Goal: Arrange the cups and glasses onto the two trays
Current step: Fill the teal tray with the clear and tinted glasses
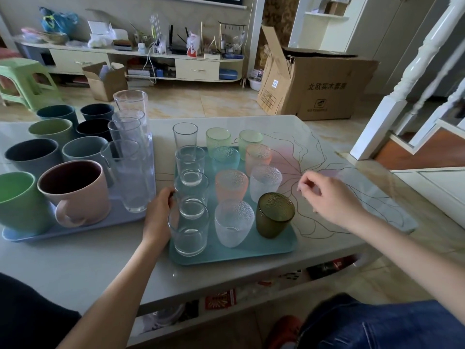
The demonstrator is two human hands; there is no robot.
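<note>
A teal tray (251, 250) holds a column of clear glasses on its left and textured glasses in green, pink, frosted white and olive (275, 215) on its right. My left hand (158, 217) lies at the tray's left side, its fingers curled around the second-nearest clear glass (192, 197). My right hand (327, 197) hovers over the table right of the tray, fingers loosely apart and holding nothing. To the left, a blue tray (75, 231) carries a pink mug (75, 192), a green mug (20, 200), several darker cups and tall clear glasses (133, 172).
The grey table (88, 268) has a printed line pattern and a clear mat (377, 195) on its right part. Behind it stand a large cardboard box (314, 84), a green stool (22, 79) and a cluttered cabinet. A white stair post (402, 96) rises at the right.
</note>
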